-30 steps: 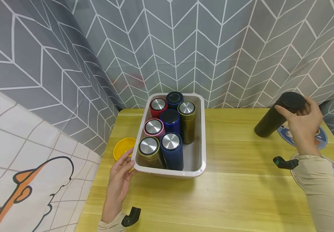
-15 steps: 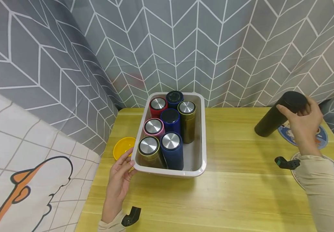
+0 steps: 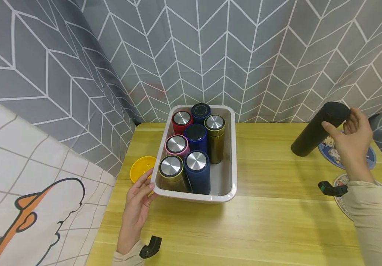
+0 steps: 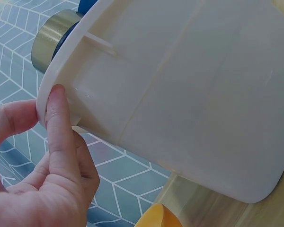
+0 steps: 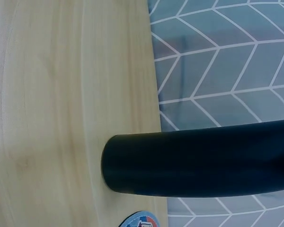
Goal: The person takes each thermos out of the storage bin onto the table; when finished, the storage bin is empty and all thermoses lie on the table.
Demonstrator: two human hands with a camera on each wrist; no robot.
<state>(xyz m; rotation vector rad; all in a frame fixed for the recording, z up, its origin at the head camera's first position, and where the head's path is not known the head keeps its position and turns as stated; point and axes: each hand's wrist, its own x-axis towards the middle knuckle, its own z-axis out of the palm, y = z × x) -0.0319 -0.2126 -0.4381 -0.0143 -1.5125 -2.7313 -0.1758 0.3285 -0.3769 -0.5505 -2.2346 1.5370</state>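
One black bottle was far right on the worktop, right hand wrapped round its top, base end angled left; left hand, way further off, pinched the tub's rim tbh.

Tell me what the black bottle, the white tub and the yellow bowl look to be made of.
Black bottle: perhaps coated metal, matte and evenly dark; plastic isn't ruled out. White tub: most likely molded plastic, smooth with a slight sheen, rounded corners and a lipped rim. Yellow bowl: probably plastic, given its uniform bright color, though glazed ceramic remains possible.
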